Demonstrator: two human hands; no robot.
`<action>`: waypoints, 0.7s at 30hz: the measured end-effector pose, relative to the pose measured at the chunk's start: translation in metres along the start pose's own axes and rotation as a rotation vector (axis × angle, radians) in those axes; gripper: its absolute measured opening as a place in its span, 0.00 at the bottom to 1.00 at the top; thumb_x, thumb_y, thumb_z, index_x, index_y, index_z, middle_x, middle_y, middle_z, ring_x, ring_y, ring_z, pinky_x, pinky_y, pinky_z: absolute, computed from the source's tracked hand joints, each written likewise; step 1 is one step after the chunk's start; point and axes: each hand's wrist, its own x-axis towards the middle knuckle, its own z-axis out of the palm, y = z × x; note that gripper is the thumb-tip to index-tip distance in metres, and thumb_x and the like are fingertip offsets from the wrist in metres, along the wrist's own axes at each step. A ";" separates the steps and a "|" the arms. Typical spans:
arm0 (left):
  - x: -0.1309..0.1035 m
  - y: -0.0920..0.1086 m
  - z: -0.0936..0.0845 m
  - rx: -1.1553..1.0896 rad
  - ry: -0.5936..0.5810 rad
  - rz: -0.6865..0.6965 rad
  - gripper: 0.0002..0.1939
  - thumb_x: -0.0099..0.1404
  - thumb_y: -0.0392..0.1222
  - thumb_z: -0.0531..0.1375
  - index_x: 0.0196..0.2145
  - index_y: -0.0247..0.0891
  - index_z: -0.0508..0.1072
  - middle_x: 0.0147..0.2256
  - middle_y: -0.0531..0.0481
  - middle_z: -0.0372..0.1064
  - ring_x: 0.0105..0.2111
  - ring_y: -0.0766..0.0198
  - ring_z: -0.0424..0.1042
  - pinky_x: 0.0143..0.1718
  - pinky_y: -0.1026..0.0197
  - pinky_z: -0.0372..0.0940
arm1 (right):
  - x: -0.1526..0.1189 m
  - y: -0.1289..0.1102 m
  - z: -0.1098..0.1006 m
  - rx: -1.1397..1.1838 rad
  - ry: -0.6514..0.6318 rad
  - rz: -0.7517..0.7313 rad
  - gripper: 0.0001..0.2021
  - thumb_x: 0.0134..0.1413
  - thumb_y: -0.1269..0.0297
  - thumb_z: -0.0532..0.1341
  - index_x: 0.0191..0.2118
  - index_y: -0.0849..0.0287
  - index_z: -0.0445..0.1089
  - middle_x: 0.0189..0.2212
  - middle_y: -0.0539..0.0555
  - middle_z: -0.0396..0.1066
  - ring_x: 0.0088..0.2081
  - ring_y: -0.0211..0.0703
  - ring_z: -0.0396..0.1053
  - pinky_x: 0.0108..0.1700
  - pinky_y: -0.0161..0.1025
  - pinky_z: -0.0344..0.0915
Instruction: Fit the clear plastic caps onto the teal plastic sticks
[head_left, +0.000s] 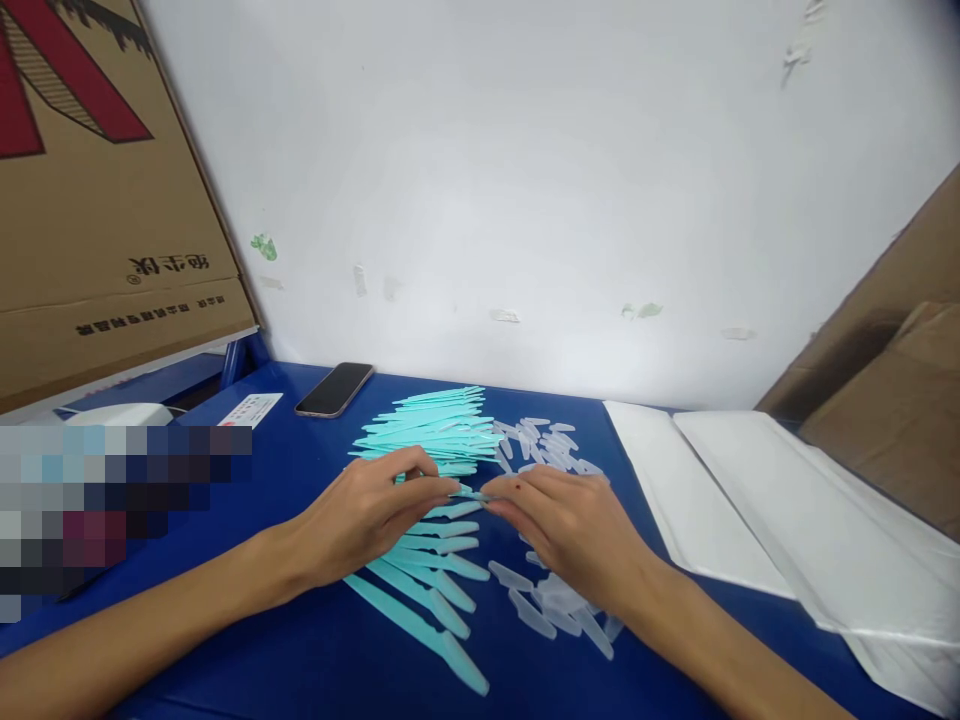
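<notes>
My left hand is closed in a pinch on a turquoise eyebrow razor, most of which its fingers hide. My right hand pinches the razor's other end, where a translucent cap seems to sit; the fingers cover much of it. The fingertips of both hands nearly meet. Below my left hand several turquoise razors lie fanned out, with pale caps over their blade ends. A pile of turquoise razors lies beyond my hands. Loose translucent caps are scattered under and beside my right hand, with more caps behind it.
The blue table meets a white wall. A phone and a printed card lie at the back left. White padded sheets or bags lie on the right. Cardboard stands at left, more cardboard at right.
</notes>
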 end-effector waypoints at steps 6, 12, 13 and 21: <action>0.003 0.009 0.004 -0.119 0.043 0.020 0.17 0.74 0.31 0.57 0.58 0.42 0.70 0.39 0.49 0.68 0.29 0.71 0.67 0.28 0.68 0.61 | 0.002 -0.010 0.000 -0.010 0.062 -0.081 0.07 0.71 0.70 0.58 0.47 0.61 0.74 0.30 0.49 0.78 0.29 0.38 0.73 0.26 0.38 0.57; 0.001 0.012 0.007 -0.202 0.114 0.018 0.21 0.72 0.28 0.58 0.60 0.43 0.69 0.36 0.50 0.66 0.28 0.70 0.65 0.27 0.67 0.60 | -0.002 -0.012 0.003 0.035 0.108 -0.080 0.09 0.67 0.75 0.60 0.50 0.61 0.73 0.35 0.50 0.81 0.32 0.38 0.76 0.29 0.36 0.62; 0.001 0.012 0.007 -0.200 0.104 0.016 0.21 0.73 0.28 0.58 0.59 0.43 0.69 0.36 0.50 0.66 0.28 0.70 0.64 0.27 0.67 0.59 | -0.002 -0.013 0.003 0.036 0.104 -0.080 0.10 0.67 0.76 0.60 0.50 0.61 0.73 0.35 0.50 0.81 0.32 0.38 0.75 0.29 0.36 0.62; 0.004 0.010 0.001 -0.104 -0.028 -0.082 0.14 0.76 0.36 0.56 0.56 0.42 0.71 0.36 0.50 0.70 0.29 0.67 0.68 0.29 0.65 0.60 | 0.006 -0.005 -0.008 -0.046 0.020 -0.010 0.11 0.73 0.63 0.56 0.50 0.60 0.74 0.32 0.51 0.79 0.31 0.40 0.74 0.29 0.38 0.60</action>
